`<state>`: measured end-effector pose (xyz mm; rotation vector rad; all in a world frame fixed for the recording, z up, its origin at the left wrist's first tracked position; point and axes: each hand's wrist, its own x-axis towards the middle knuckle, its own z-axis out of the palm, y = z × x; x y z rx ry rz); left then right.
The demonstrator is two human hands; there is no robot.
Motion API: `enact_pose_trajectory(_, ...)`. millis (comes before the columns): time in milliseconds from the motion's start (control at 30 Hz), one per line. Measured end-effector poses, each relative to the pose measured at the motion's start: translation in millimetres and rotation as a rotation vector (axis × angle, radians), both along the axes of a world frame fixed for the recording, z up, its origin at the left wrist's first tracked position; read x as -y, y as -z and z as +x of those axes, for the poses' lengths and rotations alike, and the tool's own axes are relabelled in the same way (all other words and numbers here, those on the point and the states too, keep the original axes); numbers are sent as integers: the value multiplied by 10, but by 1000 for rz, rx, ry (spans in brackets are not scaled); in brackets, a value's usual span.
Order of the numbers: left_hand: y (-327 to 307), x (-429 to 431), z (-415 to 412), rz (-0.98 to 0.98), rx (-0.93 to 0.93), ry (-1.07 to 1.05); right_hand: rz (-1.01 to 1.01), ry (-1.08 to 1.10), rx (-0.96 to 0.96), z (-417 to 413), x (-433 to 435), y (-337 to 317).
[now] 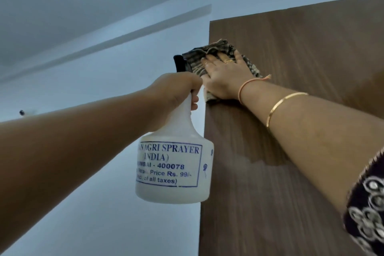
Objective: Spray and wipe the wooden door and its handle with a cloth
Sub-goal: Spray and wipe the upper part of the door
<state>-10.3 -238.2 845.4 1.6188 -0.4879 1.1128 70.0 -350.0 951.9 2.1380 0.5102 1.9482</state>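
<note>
Sleeve (367, 210): dark with pale round embroidery, at the lower right edge, nearest of all.
Spray bottle (176, 151): white and upright, held up just in front of the door's left edge; printed in blue with "AGRI SPRAYER (INDIA)"; topped by a black spray head (179, 63) above the fist.
Left hand (174, 91): clenched round the bottle's narrow neck, at the end of an arm stretched up from the lower left.
Bangle (280, 106): thin and gold, on the right forearm, with an orange thread band (247, 87) at the wrist beyond it.
Right hand (224, 77): laid flat with straight, spread fingers, pressing the cloth against the door; gold ring (228, 61) on one finger.
Cloth (209, 50): striped dark and pale, crumpled, pinned under palm and fingers near the door's upper left corner, sticking out past the fingertips and over the left edge.
Door (291, 172): brown wood grain, filling the right side, top edge in view; darker, wet-looking patch below the right forearm.
Wall (104, 172): pale, left of the door.
Ceiling (62, 6): pale, farthest off, above the wall.
</note>
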Motion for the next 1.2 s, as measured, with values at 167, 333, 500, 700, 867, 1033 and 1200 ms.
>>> enact_pose_trajectory(167, -8, -142, 119, -8, -29, -27, 90, 4, -4, 6, -64, -427)
enact_pose_trajectory(333, 30, -271, 208, -10, -35, -66, 149, -35, 41, 37, -117, -512)
enact_pose_trajectory(500, 111, -286, 272, 13, -35, -165, 123, -33, 61, 54, -132, -323)
enact_pose_trajectory(700, 126, -162, 195, -16, -26, -214, 69, -77, 84, 35, -128, 213)
enact_pose_trajectory(867, 174, -6, 148, -8, -45, -211, 46, -86, 63, 36, 64, 463)
enact_pose_trajectory(1033, 197, 69, 150, 16, -52, -203, 207, -47, 55, -1, 638, 421)
enact_pose_trajectory(1200, 243, 84, 131, -3, -80, -171, 439, -20, 45, -23, 1203, 383)
